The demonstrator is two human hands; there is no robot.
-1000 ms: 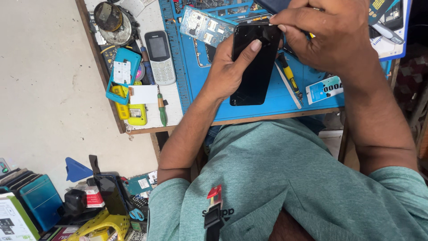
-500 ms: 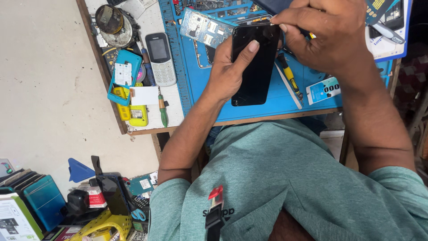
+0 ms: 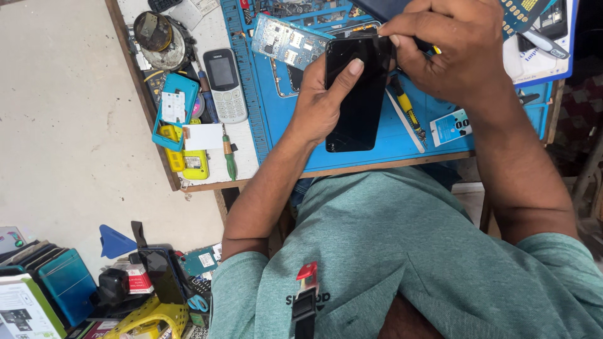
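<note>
Looking down past a teal shirt (image 3: 402, 251) with a red-and-black clip (image 3: 306, 295) on its chest, both forearms reach out over the surface (image 3: 207, 141). The left hand (image 3: 320, 103) cradles a black smartphone (image 3: 358, 94) from its side, thumb laid flat on the dark glass, apparently steadying it just above the blue work mat (image 3: 389, 135). The right hand (image 3: 455, 47) is closed over the phone's far end, fingertips pinched at its edge, seemingly around a thin tool I cannot make out. Just beside the phone lies a yellow-handled tool (image 3: 408, 116). Left of the mat sit a grey keypad phone (image 3: 225, 85) and a green-handled screwdriver (image 3: 229, 160); beyond, a bare circuit board (image 3: 286, 41) rests on the mat.
</note>
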